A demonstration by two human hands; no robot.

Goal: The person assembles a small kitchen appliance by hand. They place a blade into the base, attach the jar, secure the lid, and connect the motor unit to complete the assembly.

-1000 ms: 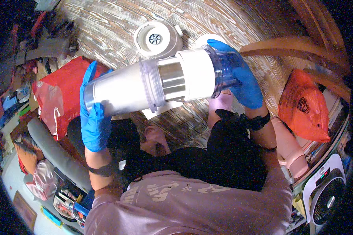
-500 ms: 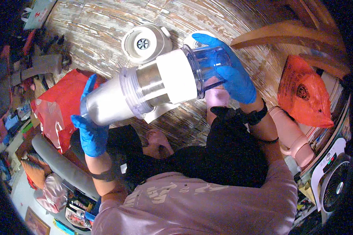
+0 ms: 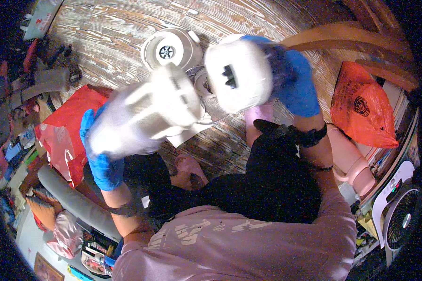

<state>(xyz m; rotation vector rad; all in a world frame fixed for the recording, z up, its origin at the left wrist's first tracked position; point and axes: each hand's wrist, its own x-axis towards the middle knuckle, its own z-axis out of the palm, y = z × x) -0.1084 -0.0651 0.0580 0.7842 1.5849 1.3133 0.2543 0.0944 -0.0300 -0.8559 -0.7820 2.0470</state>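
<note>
In blue gloves, both my hands hold blender parts above the floor. My left hand (image 3: 103,168) wraps round the outer end of a blender jar (image 3: 140,114), clear and white with a white ribbed collar; motion blurs it. My right hand (image 3: 295,84) grips a clear blender cup, mostly hidden by the glove, whose white cap (image 3: 239,75) faces left with a dark slot in it. A gap separates the two pieces. Behind them the white motor base (image 3: 171,49) stands on the floor, its black drive coupling facing up. A round clear-and-white part (image 3: 205,86) shows between the held pieces.
A sheet of white paper (image 3: 187,134) lies on the wood-look floor near my feet. A red bag (image 3: 68,129) is at left, an orange plastic bag (image 3: 363,105) at right. Curved wooden legs (image 3: 333,40) stand far right; a fan (image 3: 401,218) is near right.
The two held pieces, lined up end to end before, are now apart and turned with their white ends showing. My right hand has shifted slightly right, my left slightly left.
</note>
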